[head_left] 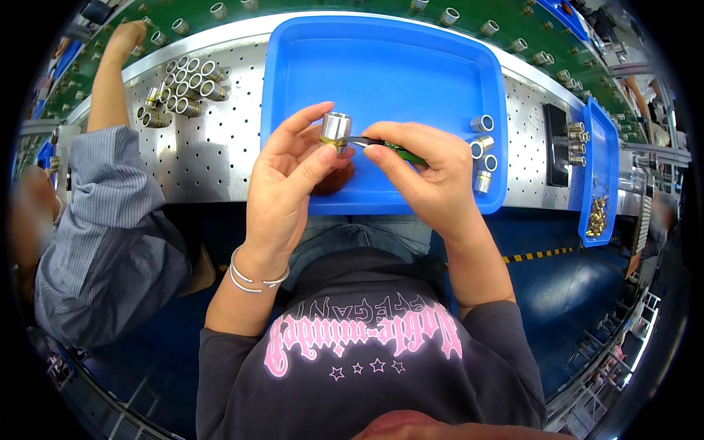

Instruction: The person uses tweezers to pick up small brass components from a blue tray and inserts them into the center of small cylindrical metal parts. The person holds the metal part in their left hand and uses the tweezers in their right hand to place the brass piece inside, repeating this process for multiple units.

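Note:
Over the near side of a big blue tray (381, 81), my left hand (287, 165) grips a shiny metal sleeve (336, 126) upright between thumb and fingers. The sleeve has a yellowish ring around its lower part. My right hand (433, 165) is closed on a slim dark tool with a green end (411, 155), which looks like tweezers. Its narrow tip touches or nearly touches the sleeve at the yellowish ring. Below my left hand lies a reddish-brown thing (336, 180), partly hidden, whose kind I cannot make out.
Several metal sleeves (484, 143) lie at the tray's right side, and more (187, 82) stand on the perforated metal table (227, 143). A black phone-like slab (556, 145) and a narrow blue tray (603, 147) are at right. At left, a co-worker's hand (130, 35) reaches over the green belt (293, 9).

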The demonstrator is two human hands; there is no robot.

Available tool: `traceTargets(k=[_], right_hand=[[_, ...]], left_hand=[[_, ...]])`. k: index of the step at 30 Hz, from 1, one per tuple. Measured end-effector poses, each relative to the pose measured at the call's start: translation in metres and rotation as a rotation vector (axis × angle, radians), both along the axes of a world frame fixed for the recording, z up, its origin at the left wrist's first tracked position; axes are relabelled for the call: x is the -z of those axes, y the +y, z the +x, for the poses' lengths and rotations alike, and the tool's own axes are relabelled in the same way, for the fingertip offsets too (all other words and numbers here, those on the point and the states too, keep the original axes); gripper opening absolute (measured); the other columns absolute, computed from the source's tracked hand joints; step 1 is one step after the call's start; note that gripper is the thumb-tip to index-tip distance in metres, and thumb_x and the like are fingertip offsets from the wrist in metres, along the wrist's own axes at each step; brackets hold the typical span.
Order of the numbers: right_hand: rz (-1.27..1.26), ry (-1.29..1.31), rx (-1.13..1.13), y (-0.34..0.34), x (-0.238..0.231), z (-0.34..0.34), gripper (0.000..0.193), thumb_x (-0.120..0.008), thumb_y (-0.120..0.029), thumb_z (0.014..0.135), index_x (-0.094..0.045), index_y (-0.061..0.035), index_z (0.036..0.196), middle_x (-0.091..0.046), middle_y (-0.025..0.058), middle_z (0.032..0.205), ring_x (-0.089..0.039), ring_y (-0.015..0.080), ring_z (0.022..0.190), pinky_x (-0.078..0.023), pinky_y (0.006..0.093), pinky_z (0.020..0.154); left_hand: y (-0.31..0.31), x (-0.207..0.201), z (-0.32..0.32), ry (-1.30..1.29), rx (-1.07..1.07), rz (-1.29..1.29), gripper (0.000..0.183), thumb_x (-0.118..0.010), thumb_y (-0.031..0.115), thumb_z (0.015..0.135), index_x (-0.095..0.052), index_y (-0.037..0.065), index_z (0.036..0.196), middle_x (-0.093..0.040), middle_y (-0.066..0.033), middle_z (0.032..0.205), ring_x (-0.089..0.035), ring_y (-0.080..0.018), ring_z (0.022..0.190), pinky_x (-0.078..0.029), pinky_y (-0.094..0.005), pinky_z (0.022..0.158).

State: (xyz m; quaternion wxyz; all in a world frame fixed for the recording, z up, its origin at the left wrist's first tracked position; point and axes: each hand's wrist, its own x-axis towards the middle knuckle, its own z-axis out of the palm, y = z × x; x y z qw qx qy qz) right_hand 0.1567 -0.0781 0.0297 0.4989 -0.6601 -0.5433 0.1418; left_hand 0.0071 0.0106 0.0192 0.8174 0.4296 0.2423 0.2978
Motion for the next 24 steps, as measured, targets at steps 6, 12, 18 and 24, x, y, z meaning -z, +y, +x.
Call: traceTargets(k=[6,12,18,24], right_hand=[[-0.033,0.162,-0.027,0.005,-0.002,-0.008,0.020,-0.070,-0.012,0.073,-0.063,-0.0036,0.089,-0.064,0.0102,0.080,-0.061,0.0245,0.065,-0.048,0.0298,0.059],[-0.066,0.058,-0.069,0.008,-0.003,-0.006,0.017,-0.070,-0.007,0.070,-0.061,-0.0030,0.084,-0.061,0.0098,0.080,-0.061,0.0242,0.073,-0.048,0.0297,0.061],[0.104,0.084,-0.034,0.012,0.002,-0.008,0.017,-0.065,0.002,0.069,-0.058,-0.0014,0.084,-0.062,0.0120,0.090,-0.061,0.0267,0.078,-0.049,0.0311,0.066],[0.053,0.194,-0.038,0.007,0.002,-0.008,0.021,-0.059,0.007,0.069,-0.057,-0.0019,0.087,-0.064,0.0099,0.096,-0.059,0.0182,0.070,-0.047,0.0268,0.062]], left_hand=[[-0.001,-0.004,0.003,-0.033,-0.016,-0.080,0.044,-0.058,0.006,0.088,-0.043,-0.001,0.129,-0.058,-0.0128,0.109,-0.060,-0.0184,0.095,-0.048,-0.0292,0.085],[0.001,0.001,0.000,-0.024,-0.005,-0.050,0.044,-0.059,0.006,0.087,-0.044,0.000,0.128,-0.058,-0.0115,0.108,-0.060,-0.0171,0.094,-0.049,-0.0291,0.085],[-0.001,0.000,0.004,-0.023,-0.026,-0.080,0.043,-0.059,0.006,0.087,-0.045,0.001,0.127,-0.059,-0.0101,0.104,-0.059,-0.0162,0.094,-0.048,-0.0279,0.084],[0.001,0.002,0.002,-0.049,0.048,-0.109,0.042,-0.055,0.008,0.089,-0.043,0.000,0.129,-0.058,-0.0130,0.108,-0.060,-0.0187,0.097,-0.049,-0.0283,0.086]])
